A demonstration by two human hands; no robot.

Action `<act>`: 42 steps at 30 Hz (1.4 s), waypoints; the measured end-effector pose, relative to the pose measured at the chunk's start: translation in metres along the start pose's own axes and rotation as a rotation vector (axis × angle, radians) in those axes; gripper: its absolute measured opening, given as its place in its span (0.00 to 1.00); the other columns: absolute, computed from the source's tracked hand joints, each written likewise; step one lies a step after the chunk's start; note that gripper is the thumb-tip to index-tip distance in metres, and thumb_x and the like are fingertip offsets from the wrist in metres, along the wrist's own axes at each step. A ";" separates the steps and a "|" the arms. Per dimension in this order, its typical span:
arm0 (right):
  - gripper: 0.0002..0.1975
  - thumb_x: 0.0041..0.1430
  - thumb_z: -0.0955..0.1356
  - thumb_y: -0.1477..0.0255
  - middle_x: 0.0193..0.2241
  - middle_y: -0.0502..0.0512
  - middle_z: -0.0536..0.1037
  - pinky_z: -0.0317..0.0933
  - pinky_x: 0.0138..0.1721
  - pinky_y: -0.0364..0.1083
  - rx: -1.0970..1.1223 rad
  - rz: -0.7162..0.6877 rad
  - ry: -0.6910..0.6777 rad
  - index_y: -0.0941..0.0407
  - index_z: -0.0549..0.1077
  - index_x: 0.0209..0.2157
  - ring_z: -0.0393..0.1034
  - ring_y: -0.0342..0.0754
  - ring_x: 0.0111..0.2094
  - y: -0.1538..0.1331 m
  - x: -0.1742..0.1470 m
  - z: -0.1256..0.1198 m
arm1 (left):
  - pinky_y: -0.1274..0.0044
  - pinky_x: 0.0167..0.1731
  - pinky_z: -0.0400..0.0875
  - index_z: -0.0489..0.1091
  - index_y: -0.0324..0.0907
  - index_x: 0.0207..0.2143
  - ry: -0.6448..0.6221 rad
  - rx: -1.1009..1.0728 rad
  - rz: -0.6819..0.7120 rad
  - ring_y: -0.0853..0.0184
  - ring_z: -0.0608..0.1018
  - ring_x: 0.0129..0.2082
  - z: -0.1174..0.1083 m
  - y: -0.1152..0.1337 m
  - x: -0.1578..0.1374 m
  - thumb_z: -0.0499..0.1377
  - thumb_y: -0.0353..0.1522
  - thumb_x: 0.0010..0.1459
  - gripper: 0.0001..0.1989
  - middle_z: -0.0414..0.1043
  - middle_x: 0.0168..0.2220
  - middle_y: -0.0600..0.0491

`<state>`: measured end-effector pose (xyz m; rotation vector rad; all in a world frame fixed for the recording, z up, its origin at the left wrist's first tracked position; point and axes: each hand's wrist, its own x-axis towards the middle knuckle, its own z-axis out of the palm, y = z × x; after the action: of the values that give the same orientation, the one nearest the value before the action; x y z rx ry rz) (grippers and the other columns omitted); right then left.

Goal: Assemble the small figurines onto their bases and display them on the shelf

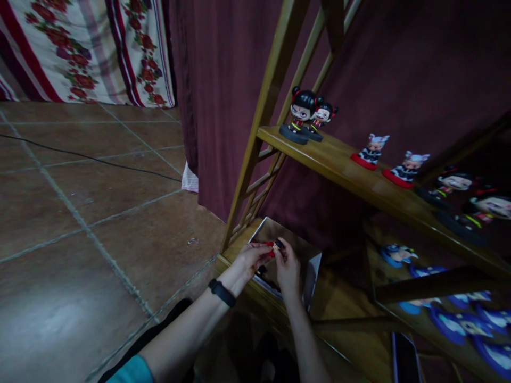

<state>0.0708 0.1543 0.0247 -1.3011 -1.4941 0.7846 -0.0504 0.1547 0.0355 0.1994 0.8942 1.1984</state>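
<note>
Over an open box (314,274) on the low shelf, my two hands meet around a small figurine (277,246) with black hair and a red part. My left hand (252,257) comes from the left, its fingers closed on the red part. From the right, my right hand (289,267) pinches the figurine near its dark head. Fingers hide much of it. Inside the box, below my left hand, lies a small dark item (261,270) that I cannot make out fully.
The wooden rack's upper shelf (339,157) carries black-haired figurines (302,111) and pale-haired figurines on red bases (406,169). Several blue-based figurines (455,323) stand lower right, near a dark phone-like slab (405,357). A maroon curtain (223,106) hangs behind; a cable (91,158) crosses the tiled floor.
</note>
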 end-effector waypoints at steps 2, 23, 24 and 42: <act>0.19 0.53 0.65 0.63 0.46 0.54 0.74 0.59 0.48 0.49 0.001 -0.004 -0.015 0.50 0.69 0.47 0.67 0.50 0.46 0.000 0.000 0.000 | 0.82 0.26 0.71 0.72 0.33 0.22 0.008 0.027 -0.007 0.73 0.74 0.20 -0.001 -0.002 0.003 0.63 0.21 0.43 0.03 0.74 0.22 0.48; 0.10 0.40 0.72 0.73 0.34 0.53 0.79 0.61 0.44 0.45 0.799 0.470 -0.120 0.56 0.76 0.30 0.71 0.46 0.39 0.008 0.001 0.002 | 0.81 0.26 0.74 0.72 0.33 0.31 -0.034 0.093 -0.054 0.70 0.77 0.22 -0.006 -0.004 0.009 0.64 0.23 0.43 0.09 0.76 0.25 0.47; 0.10 0.39 0.72 0.73 0.34 0.53 0.79 0.61 0.44 0.45 0.800 0.477 -0.114 0.56 0.77 0.30 0.71 0.46 0.39 0.009 0.001 0.002 | 0.81 0.26 0.73 0.72 0.32 0.31 -0.027 0.096 -0.047 0.70 0.77 0.22 -0.005 -0.004 0.009 0.64 0.23 0.43 0.09 0.76 0.25 0.47; 0.24 0.44 0.70 0.68 0.47 0.55 0.74 0.58 0.52 0.52 0.536 0.226 0.038 0.53 0.70 0.46 0.67 0.51 0.48 0.001 -0.002 0.007 | 0.80 0.31 0.72 0.73 0.36 0.34 -0.132 0.030 0.004 0.72 0.76 0.25 -0.005 -0.001 0.005 0.64 0.21 0.44 0.12 0.75 0.29 0.49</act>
<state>0.0646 0.1536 0.0216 -1.0710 -1.0144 1.2031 -0.0528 0.1577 0.0296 0.3007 0.7973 1.1621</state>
